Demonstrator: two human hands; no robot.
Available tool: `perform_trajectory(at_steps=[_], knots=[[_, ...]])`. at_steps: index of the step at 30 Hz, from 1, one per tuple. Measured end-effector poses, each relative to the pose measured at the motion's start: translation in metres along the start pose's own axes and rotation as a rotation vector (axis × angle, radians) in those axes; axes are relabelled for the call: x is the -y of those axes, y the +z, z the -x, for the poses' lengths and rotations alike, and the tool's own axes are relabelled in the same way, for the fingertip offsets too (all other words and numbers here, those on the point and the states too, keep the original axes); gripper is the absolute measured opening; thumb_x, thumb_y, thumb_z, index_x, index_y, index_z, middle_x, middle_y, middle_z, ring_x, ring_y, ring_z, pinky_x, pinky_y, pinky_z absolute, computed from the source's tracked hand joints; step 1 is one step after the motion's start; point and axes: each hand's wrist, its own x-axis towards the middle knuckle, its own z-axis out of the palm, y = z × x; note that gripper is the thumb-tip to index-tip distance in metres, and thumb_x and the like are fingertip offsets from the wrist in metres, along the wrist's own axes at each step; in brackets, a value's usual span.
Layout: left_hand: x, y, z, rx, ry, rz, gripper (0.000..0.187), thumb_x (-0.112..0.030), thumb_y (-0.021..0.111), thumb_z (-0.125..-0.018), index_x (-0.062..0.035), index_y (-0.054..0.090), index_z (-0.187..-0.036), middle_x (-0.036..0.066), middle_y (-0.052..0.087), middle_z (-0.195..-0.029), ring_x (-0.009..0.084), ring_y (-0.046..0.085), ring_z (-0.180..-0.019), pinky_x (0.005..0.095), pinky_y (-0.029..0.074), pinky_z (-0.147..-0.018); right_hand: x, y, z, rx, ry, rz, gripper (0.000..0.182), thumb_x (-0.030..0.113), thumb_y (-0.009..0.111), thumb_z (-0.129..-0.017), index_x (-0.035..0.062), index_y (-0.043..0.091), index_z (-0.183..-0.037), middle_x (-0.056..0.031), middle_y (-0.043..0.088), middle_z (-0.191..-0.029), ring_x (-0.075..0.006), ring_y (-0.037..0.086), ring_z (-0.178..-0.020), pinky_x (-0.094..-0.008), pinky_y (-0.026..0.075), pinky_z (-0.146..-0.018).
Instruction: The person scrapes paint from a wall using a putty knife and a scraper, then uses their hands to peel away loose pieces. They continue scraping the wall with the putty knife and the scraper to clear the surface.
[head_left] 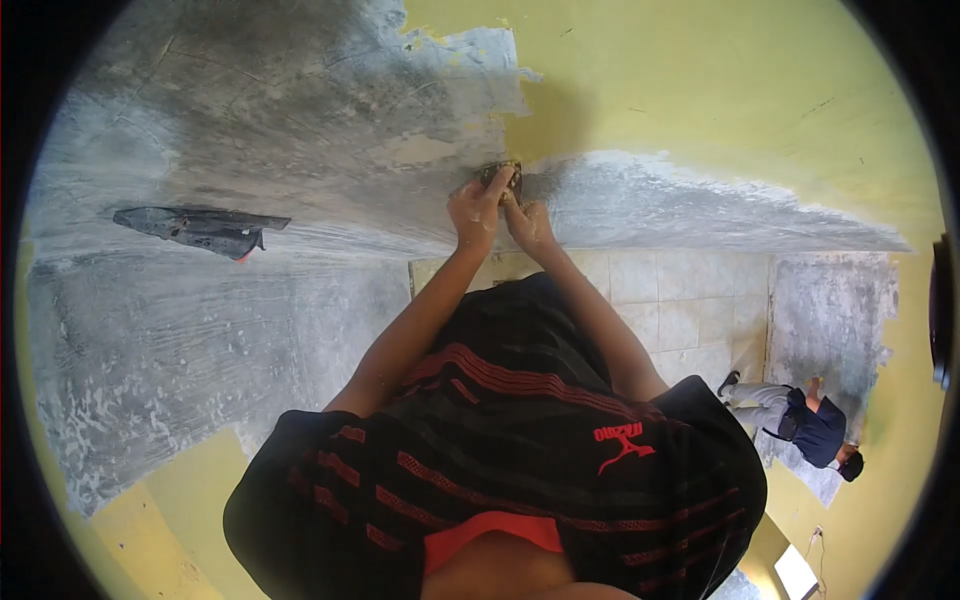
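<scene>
My left hand [476, 212] and my right hand [530, 222] come together in front of me at the wall [390, 170]. Both are closed on a small dark object with yellowish flecks [514, 178], pressed against the wall surface. Its exact kind is too small and covered to make out. Around it the wall is bare, rough grey plaster. Yellow-green paint [680, 80] with a ragged, flaking edge begins just above and to the right of my hands. Dust marks my fingers.
A dark, crumpled sheet-like piece [205, 230] hangs at the left wall. Pale floor tiles [665, 295] show below my arms. At the far right another person [810, 425] works at a partly stripped wall [830, 310]. A cord [820, 548] hangs at lower right.
</scene>
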Motion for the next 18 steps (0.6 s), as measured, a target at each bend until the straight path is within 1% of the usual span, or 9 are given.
perform_trajectory(at_steps=[1, 5, 7, 9, 10, 12, 13, 16, 18], knots=[[0.021, 0.004, -0.002, -0.005, 0.009, 0.111, 0.052, -0.033, 0.091, -0.085, 0.0032, 0.063, -0.060, 0.005, 0.061, -0.058, 0.0114, 0.049, -0.057, 0.0360, 0.042, -0.056, 0.001, 0.000, 0.003, -0.004, 0.004, -0.001, 0.048, 0.041, 0.060, -0.107, -0.0041, 0.071, -0.095, -0.0101, 0.054, -0.062, -0.0154, 0.050, -0.063, -0.0426, 0.045, -0.060], [0.003, 0.005, 0.008, -0.001, -0.069, 0.143, 0.054, -0.035, 0.090, -0.086, 0.0040, 0.062, -0.060, 0.007, 0.062, -0.058, 0.0139, 0.049, -0.055, 0.0380, 0.042, -0.056, -0.020, 0.002, 0.001, -0.015, -0.115, -0.080, 0.052, 0.044, 0.060, -0.107, -0.0053, 0.070, -0.094, -0.0107, 0.055, -0.063, -0.0136, 0.050, -0.065, -0.0437, 0.045, -0.059], [0.009, 0.001, 0.007, 0.024, -0.121, 0.030, 0.044, -0.032, 0.087, -0.089, 0.0050, 0.072, -0.071, 0.009, 0.070, -0.066, 0.0136, 0.057, -0.060, 0.0366, 0.048, -0.061, -0.049, 0.008, -0.002, -0.031, -0.156, -0.121, 0.054, 0.045, 0.061, -0.107, -0.0058, 0.070, -0.091, -0.0109, 0.055, -0.062, -0.0134, 0.050, -0.064, -0.0440, 0.045, -0.059], [0.003, 0.003, 0.011, 0.030, -0.110, 0.065, 0.039, -0.031, 0.087, -0.089, 0.0047, 0.076, -0.078, 0.009, 0.073, -0.071, 0.0130, 0.060, -0.063, 0.0350, 0.050, -0.064, -0.060, 0.002, -0.003, 0.081, -0.025, 0.171, 0.058, 0.047, 0.062, -0.106, -0.0066, 0.069, -0.085, -0.0108, 0.052, -0.058, -0.0141, 0.049, -0.061, -0.0439, 0.044, -0.057], [-0.002, 0.003, 0.013, 0.034, -0.103, 0.099, 0.035, -0.030, 0.086, -0.090, 0.0044, 0.079, -0.085, 0.010, 0.076, -0.076, 0.0123, 0.064, -0.067, 0.0333, 0.052, -0.067, -0.058, 0.002, -0.003, 0.081, -0.025, 0.171, 0.058, 0.047, 0.062, -0.106, -0.0066, 0.069, -0.085, -0.0108, 0.052, -0.058, -0.0141, 0.049, -0.061, -0.0439, 0.044, -0.057], [-0.003, 0.004, 0.013, 0.046, -0.120, 0.131, 0.033, -0.028, 0.087, -0.089, 0.0041, 0.080, -0.088, 0.009, 0.077, -0.079, 0.0120, 0.065, -0.070, 0.0320, 0.052, -0.068, -0.047, 0.000, 0.001, 0.053, 0.185, 0.079, 0.063, 0.051, 0.064, -0.105, -0.0067, 0.067, -0.079, -0.0098, 0.049, -0.055, -0.0144, 0.048, -0.059, -0.0432, 0.043, -0.055], [-0.001, 0.003, 0.014, 0.055, -0.134, 0.163, 0.032, -0.027, 0.087, -0.089, 0.0039, 0.081, -0.092, 0.008, 0.078, -0.082, 0.0117, 0.066, -0.073, 0.0307, 0.053, -0.070, -0.041, -0.002, 0.004, 0.059, 0.188, 0.079, 0.063, 0.051, 0.064, -0.105, -0.0067, 0.067, -0.079, -0.0098, 0.049, -0.055, -0.0144, 0.048, -0.059, -0.0432, 0.043, -0.055], [-0.003, 0.005, 0.014, 0.042, -0.125, 0.253, 0.033, -0.027, 0.087, -0.089, 0.0051, 0.081, -0.090, 0.007, 0.077, -0.080, 0.0114, 0.066, -0.072, 0.0306, 0.052, -0.069, -0.023, -0.004, 0.005, 0.050, 0.153, 0.011, 0.063, 0.052, 0.063, -0.105, -0.0063, 0.067, -0.080, -0.0096, 0.048, -0.055, -0.0147, 0.047, -0.058, -0.0430, 0.043, -0.055], [-0.007, 0.001, 0.009, 0.043, -0.151, 0.158, 0.032, -0.026, 0.087, -0.090, 0.0054, 0.080, -0.089, 0.007, 0.077, -0.080, 0.0106, 0.065, -0.072, 0.0301, 0.052, -0.068, -0.012, -0.005, 0.004, 0.047, 0.119, 0.016, 0.062, 0.050, 0.064, -0.104, -0.0060, 0.067, -0.079, -0.0099, 0.048, -0.055, -0.0152, 0.047, -0.058, -0.0432, 0.043, -0.055]])
